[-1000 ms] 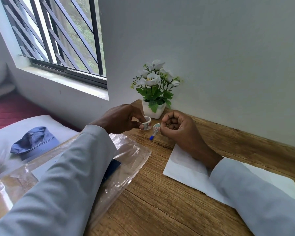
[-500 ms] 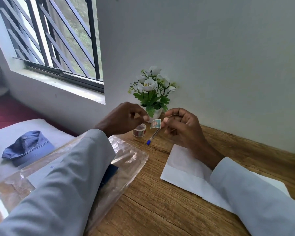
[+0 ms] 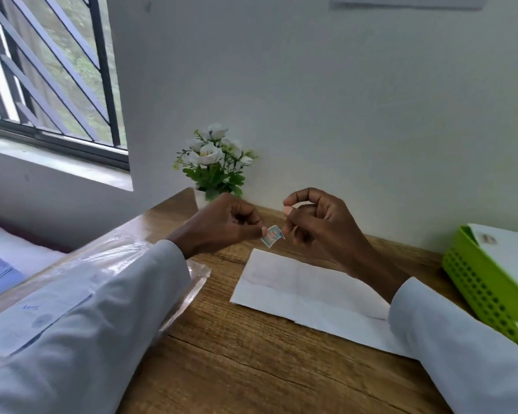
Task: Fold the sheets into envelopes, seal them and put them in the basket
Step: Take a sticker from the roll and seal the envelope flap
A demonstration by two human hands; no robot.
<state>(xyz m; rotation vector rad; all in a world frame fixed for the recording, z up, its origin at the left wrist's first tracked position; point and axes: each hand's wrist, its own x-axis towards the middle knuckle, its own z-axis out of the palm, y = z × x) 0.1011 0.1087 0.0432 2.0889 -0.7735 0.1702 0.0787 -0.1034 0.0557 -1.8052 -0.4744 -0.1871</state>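
Folded sheet (image 3: 299,286) flat on the bench (image 3: 251,369), under raised hands. Small sticker (image 3: 271,236) pinched between left hand (image 3: 222,225) and right hand (image 3: 320,222) fingertips (basket (image 3: 476,282) waiting, far right). Lower square across the flap seam, press flat.

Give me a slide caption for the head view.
Both hands pinch a small sticker above the folded envelope.
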